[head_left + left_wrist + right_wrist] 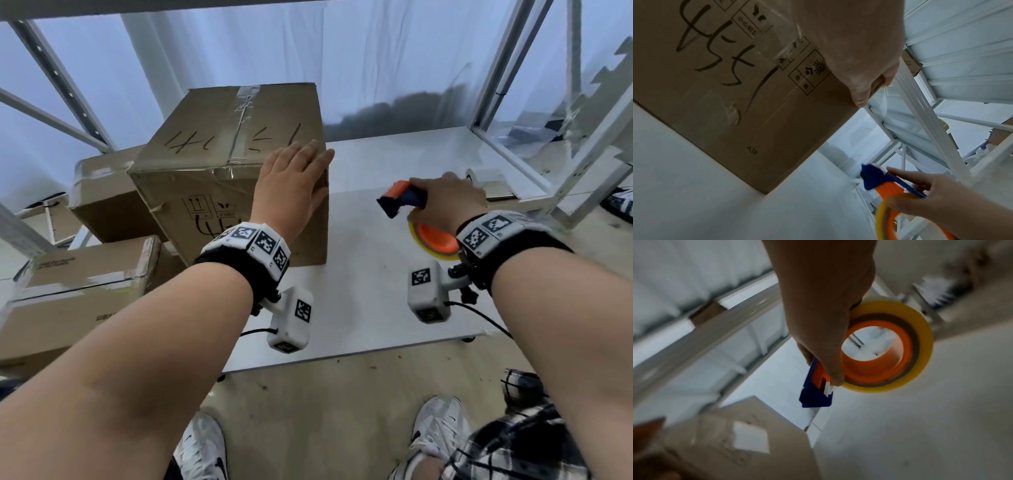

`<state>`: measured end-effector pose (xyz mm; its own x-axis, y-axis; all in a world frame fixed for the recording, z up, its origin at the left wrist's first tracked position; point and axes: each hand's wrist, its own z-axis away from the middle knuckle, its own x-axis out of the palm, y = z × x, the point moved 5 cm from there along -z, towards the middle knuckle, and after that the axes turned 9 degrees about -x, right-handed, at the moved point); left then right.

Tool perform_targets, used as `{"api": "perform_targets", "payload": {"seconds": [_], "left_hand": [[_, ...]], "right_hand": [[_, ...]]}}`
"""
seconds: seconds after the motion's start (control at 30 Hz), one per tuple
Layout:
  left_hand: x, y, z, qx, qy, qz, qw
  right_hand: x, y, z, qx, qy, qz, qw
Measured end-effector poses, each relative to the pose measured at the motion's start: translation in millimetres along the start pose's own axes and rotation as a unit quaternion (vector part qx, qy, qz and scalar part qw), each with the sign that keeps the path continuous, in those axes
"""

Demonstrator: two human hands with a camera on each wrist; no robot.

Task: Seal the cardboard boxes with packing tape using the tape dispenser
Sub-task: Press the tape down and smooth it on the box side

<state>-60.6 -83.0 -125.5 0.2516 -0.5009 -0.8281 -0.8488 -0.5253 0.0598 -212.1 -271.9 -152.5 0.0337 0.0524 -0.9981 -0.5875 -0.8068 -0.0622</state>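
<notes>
A large cardboard box (219,147) with black handwriting and a taped top seam stands on the white table (376,301). My left hand (294,181) lies flat on its near right top corner, fingers straight; from the left wrist view the fingers (865,84) wrap over the box (725,97) edge. My right hand (448,198) grips the orange-and-blue tape dispenser (404,198) with its yellowish tape roll (431,240), held above the table to the right of the box. The right wrist view shows the dispenser (818,386), roll (918,344) and right hand (826,321), blurred.
Two more cardboard boxes (75,287) sit stacked at the left, below the big box. White metal shelving (561,113) rises at the right and behind. A small white object (486,176) lies at the table's far right. My shoes (202,448) stand on the floor below.
</notes>
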Motion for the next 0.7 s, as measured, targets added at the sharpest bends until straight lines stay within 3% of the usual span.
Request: {"api": "perform_targets", "payload": {"seconds": [0.07,0.17,0.27,0.33,0.53,0.7], "left_hand": [[0.9,0.0,0.2,0.004,0.010,0.000,1.000],[-0.3,-1.6,1.1,0.013,0.019,0.001,1.000],[-1.3,-1.0,1.1,0.026,0.037,0.001,0.999],[-0.5,-1.2,1.1,0.030,0.041,-0.004,0.999],[2.3,-1.9,1.6,0.035,0.048,-0.013,0.998],[3.2,-2.0,1.2,0.029,0.029,-0.018,0.999]], "right_hand": [[6.5,-4.8,-5.6,0.000,0.037,-0.181,0.983],[22.2,-13.6,-8.6,0.027,0.077,-0.392,0.916],[60.0,-6.5,-11.2,0.127,0.064,-0.515,0.845],[82.6,-2.0,-8.5,0.176,0.041,-0.543,0.820],[103.2,0.0,-8.2,0.161,0.028,-0.497,0.852],[94.1,3.5,-12.8,0.149,0.022,-0.239,0.959]]}}
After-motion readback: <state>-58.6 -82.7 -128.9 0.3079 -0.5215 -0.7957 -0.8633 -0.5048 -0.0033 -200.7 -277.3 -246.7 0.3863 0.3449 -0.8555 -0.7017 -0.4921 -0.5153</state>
